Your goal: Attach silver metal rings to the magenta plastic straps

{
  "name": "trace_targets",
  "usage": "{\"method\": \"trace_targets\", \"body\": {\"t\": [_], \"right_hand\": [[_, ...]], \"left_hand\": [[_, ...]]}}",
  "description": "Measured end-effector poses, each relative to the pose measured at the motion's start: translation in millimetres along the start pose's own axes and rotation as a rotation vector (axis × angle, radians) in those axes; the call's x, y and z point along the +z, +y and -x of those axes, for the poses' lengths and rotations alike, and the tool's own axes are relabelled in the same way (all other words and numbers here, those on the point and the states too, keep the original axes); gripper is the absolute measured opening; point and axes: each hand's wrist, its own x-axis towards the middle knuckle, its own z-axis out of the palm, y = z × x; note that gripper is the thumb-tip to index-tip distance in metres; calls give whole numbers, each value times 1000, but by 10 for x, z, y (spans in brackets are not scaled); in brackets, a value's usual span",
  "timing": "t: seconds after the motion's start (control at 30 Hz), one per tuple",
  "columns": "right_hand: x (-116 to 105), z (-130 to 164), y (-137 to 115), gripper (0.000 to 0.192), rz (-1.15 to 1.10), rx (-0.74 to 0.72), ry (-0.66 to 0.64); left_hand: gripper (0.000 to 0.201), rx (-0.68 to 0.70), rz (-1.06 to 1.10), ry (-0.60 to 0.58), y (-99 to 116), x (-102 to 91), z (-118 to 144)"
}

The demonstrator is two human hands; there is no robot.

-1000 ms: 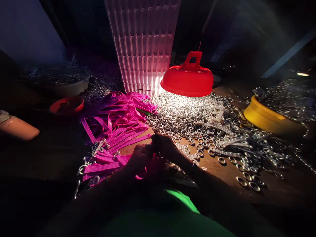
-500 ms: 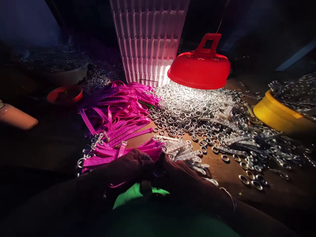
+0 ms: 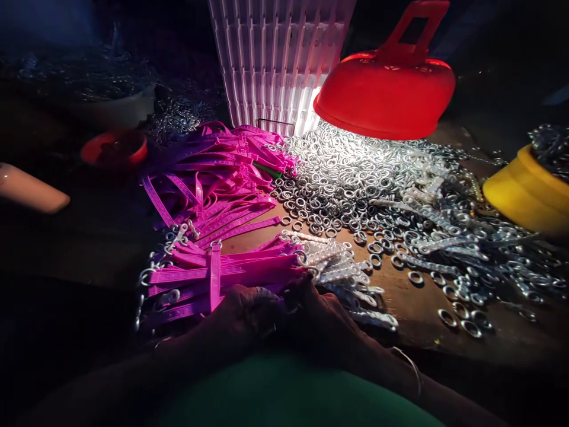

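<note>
L hand (image 3: 249, 308) & R hand (image 3: 325, 319) tog. near table's (image 3: 409, 307) edge, fingers in shadow; can't tell grip. Pink straps (image 3: 258, 270) just beyond, white strips (image 3: 329, 264) by R hand, loose rings (image 3: 331, 190) farther off: prob. for easy reach. Red lamp (image 3: 386, 98) low over rings, prob. for light.

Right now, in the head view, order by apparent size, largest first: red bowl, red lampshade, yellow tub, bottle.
1. Red lampshade
2. Yellow tub, cut off by the frame
3. Red bowl and bottle: too alike to rank

No readable text, labels or numbers.
</note>
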Motion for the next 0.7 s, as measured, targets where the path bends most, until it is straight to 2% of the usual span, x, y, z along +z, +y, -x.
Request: {"method": "trace_targets", "body": {"t": [0.07, 0.17, 0.27, 0.37, 0.47, 0.57, 0.63, 0.7], "right_hand": [[31, -60, -3, 30, -45, -49, -29], [15, -73, -46, 33, -116, -59, -140], [-98, -14, -171, 38, -39, -80, -201], [-209, -11, -292, 33, 70, -62, -260], [-231, -100, -302, 26, 145, -87, -342], [-227, -172, -245, 28, 225, -132, -328], [-258, -171, -214, 27, 298, -129, -314], [-321, -151, -198, 29, 378, -161, -235]], "left_hand": [[38, -2, 48, -16, -17, 22, -2], [42, -79, 153, -91, -65, 30, -33], [40, -115, 188, -136, -136, 14, -72], [35, -112, 175, -150, -190, 10, -99], [37, -132, 177, -120, -192, 31, -115], [31, -153, 213, -147, -111, 21, -129], [27, -106, 99, -187, 2, -49, -138], [26, -33, -168, -200, 161, -183, -142]]}}
